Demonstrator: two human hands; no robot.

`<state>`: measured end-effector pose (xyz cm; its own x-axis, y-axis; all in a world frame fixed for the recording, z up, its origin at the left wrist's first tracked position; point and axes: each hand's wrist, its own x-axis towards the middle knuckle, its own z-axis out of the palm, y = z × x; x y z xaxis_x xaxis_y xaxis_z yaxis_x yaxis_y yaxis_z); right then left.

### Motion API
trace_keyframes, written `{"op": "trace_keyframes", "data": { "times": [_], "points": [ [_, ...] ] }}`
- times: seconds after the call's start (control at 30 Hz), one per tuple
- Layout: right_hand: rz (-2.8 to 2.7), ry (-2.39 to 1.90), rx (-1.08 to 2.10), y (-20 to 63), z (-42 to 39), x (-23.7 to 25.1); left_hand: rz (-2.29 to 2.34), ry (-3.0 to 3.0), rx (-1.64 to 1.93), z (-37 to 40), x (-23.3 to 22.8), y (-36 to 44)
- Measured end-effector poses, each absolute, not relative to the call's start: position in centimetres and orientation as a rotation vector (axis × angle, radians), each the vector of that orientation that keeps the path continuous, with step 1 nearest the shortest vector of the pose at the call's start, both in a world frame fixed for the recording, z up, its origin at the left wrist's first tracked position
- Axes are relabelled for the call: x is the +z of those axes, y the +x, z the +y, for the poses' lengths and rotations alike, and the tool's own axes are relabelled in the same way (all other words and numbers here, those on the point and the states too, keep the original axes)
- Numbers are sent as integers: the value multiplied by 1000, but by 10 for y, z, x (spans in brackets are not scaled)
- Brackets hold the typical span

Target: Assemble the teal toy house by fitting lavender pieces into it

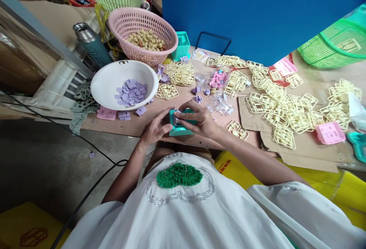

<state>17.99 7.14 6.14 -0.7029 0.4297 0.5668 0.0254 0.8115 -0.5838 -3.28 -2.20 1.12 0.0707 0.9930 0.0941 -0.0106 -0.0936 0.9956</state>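
Sitting farthest to the left of the hands, a white bowl [108,83] holds lilac plastic pieces [130,93], with a pink basket [120,24] of tan parts beyond it. Nearer, the left hand [156,129] grips the left side of a teal plastic part [178,128] at the table [120,125] edge, fingers closed on it. Meeting it from the other side, the right hand [197,119] is clamped over the same part, fingertips pressing a small lilac piece [176,118] on its top. Right of both hands lie heaps of cream sprue frames [288,112], then a pink moulded piece [330,133].
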Motion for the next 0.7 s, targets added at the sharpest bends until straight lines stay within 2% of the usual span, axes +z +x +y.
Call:
{"op": "trace_keyframes", "data": {
  "times": [0.33,0.7],
  "points": [
    [-2204,-346,696,179,68,57,1031,1089,1144,-13,29,-26],
    [-2296,-225,899,183,85,64,1080,1054,1096,-3,30,-25]
  ]
}}
